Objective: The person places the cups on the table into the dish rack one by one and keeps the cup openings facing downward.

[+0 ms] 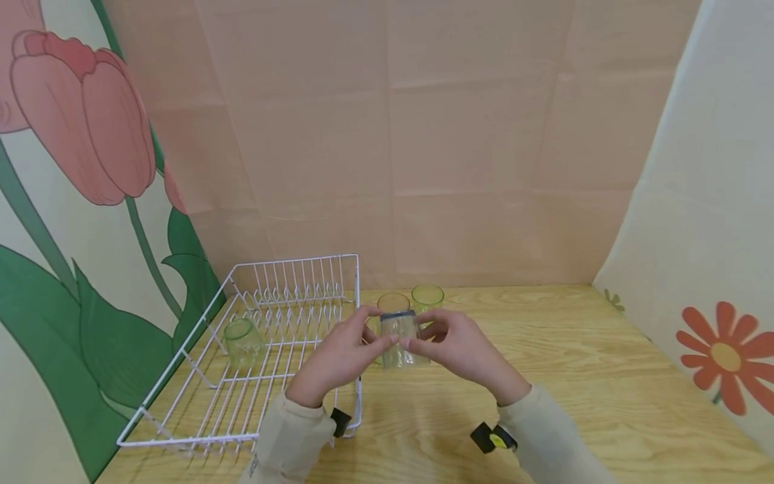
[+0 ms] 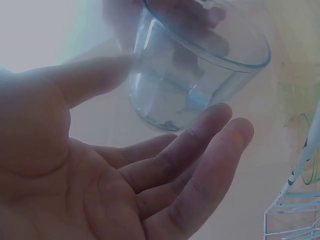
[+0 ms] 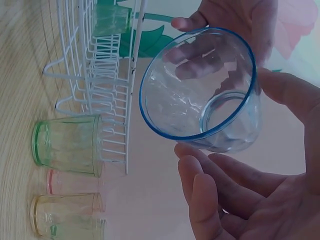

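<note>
Gripping is shared by two hands: a clear glass with a blue rim (image 3: 200, 100) is pinched between the thumb and bent fingers of the left hand (image 1: 341, 349) on one side, and of the right hand (image 1: 462, 344) on the other, the fingers being parted about its width. Dark marks on the left sleeve (image 1: 283, 437) are too small to be read. The glass is held above the wooden table (image 1: 544, 363), in front of coloured glasses (image 3: 67, 145) and beside a white wire rack (image 1: 187, 441).
</note>
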Demonstrator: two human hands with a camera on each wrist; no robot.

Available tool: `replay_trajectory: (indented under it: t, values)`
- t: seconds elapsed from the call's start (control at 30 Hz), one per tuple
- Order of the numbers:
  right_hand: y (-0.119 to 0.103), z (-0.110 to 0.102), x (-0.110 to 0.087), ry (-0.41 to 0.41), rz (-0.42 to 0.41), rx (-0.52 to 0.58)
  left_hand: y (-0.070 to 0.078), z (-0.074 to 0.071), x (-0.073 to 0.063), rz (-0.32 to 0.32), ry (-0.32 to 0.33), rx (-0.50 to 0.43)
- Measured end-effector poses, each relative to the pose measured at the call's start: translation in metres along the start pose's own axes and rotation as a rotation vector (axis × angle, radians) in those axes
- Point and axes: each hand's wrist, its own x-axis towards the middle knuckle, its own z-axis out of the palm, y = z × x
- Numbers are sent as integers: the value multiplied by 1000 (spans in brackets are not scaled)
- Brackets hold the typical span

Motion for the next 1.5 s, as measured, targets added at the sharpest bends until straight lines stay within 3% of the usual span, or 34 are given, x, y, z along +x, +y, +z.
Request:
replay_trajectory:
  t: [0.23,0.67,1.3,1.5]
  values:
    - [-1,0,-1,-16,-28,23,1,1,0,-27,1,-8]
    - [-1,3,0,-12,-23,21,1,3,-1,-8,17,-13]
    - [-2,7,-4,-36,-134,-10,2,1,-3,25,-9,17]
    - [-5,11,-7,-44,-188,-32,1,-1,-5,61,-11,-17]
